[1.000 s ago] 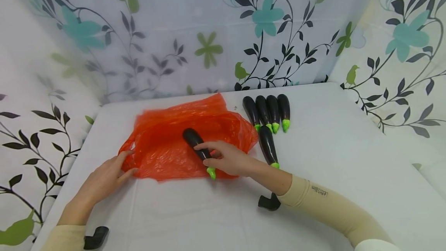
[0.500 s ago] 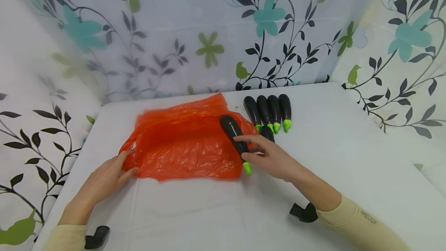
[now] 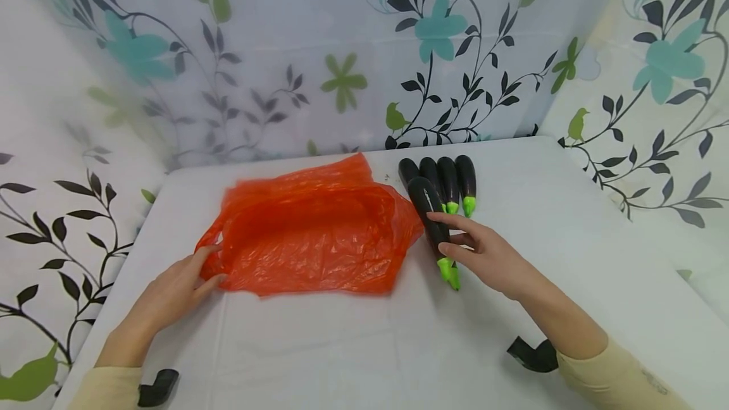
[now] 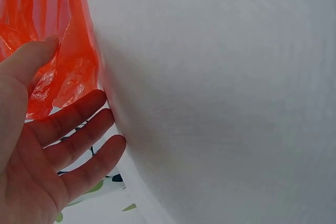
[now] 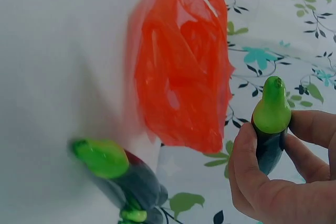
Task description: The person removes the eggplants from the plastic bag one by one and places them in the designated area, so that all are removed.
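My right hand (image 3: 484,252) pinches a dark eggplant (image 3: 427,207) with a bright green stem, over another eggplant (image 3: 454,277) mostly hidden beneath it. In the right wrist view, the held eggplant (image 5: 273,108) points its stem end at the camera between thumb and fingers. A red plastic bag (image 3: 319,258) lies with its mouth spread toward me. At its left edge, my left hand (image 3: 171,290) holds the bag's edge. The left wrist view shows the thumb over the bag (image 4: 76,80) and three fairly straight fingers; the index finger is mostly hidden there.
Behind the held eggplant, several more eggplants (image 3: 466,182) lie side by side. Everything rests on a white-covered table (image 3: 319,353). Floral-patterned curtains (image 3: 273,81) stand behind and at the sides. Black wrist-worn pieces show near the left wrist (image 3: 158,388) and right wrist (image 3: 532,354).
My right hand has carried the eggplant rightward, from over the bag's mouth to above the other eggplants. The left hand and the bag have stayed nearly still.
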Available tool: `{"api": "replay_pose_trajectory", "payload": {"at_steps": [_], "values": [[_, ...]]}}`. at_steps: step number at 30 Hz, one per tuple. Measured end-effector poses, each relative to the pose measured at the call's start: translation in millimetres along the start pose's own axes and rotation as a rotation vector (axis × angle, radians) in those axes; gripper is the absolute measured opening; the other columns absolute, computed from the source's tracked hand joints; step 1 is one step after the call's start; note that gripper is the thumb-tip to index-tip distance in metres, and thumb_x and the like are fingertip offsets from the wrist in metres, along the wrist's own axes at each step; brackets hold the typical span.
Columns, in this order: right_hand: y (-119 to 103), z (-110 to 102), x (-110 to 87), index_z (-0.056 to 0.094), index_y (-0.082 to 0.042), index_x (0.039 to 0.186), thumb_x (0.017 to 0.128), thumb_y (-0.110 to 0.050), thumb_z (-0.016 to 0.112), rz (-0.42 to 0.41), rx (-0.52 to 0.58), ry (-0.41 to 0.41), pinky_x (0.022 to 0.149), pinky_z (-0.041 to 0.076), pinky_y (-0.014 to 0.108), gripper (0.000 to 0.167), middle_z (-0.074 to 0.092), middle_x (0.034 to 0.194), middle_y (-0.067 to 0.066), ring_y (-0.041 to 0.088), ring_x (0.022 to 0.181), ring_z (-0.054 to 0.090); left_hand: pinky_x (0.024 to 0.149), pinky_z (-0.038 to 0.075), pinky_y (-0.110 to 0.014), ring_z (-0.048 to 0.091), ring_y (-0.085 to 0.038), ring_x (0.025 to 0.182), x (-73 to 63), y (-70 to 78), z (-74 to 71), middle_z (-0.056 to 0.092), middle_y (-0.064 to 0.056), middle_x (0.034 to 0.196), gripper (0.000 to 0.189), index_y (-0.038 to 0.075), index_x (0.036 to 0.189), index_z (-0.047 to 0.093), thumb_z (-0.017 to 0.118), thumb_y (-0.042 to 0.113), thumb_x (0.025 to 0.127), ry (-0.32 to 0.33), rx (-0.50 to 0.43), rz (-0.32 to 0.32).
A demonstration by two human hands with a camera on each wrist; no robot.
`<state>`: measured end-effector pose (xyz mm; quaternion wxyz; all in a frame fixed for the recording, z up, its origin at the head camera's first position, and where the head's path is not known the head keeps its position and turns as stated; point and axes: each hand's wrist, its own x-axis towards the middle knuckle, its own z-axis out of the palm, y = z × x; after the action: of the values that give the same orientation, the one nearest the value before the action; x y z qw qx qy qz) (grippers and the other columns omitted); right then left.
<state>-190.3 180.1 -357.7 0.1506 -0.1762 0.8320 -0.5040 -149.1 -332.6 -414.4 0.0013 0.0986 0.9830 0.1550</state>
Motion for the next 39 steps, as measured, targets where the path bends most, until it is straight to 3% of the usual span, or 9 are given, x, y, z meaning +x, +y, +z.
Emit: {"api": "replay_pose_trajectory", "payload": {"at_steps": [8,16,39], "values": [[0.8,-18.3,-6.4,0.043,-0.023,0.147,0.1,-0.025,0.058,-0.023,-0.019,0.05,0.099,0.043,0.057,0.05,0.036,0.152,0.011,0.036,0.129,0.049,0.076,0.051,-0.059,0.061,-0.037,0.092,-0.9,1.5,1.1,0.062,-0.02,0.109,0.054,0.004,0.13,0.045,0.072,0.025,0.089,-0.001,-0.003,-0.003],[4.5,-24.3,-8.8,0.041,-0.018,0.148,0.1,-0.02,0.057,-0.015,0.006,0.059,0.099,0.042,0.059,0.051,0.034,0.152,0.015,0.04,0.13,0.047,0.077,0.052,-0.059,0.061,-0.037,0.093,-0.5,1.8,0.9,0.062,-0.021,0.11,0.055,0.003,0.13,0.045,0.073,0.026,0.089,-0.009,-0.003,-0.008],[15.7,-30.5,-6.6,0.034,-0.024,0.153,0.101,-0.022,0.056,0.01,-0.025,0.096,0.1,0.039,0.063,0.057,0.033,0.15,0.019,0.04,0.127,0.048,0.077,0.051,-0.059,0.061,-0.037,0.093,-0.3,1.5,-0.5,0.062,-0.021,0.11,0.054,0.003,0.13,0.045,0.073,0.025,0.089,-0.002,-0.002,-0.001]]}}
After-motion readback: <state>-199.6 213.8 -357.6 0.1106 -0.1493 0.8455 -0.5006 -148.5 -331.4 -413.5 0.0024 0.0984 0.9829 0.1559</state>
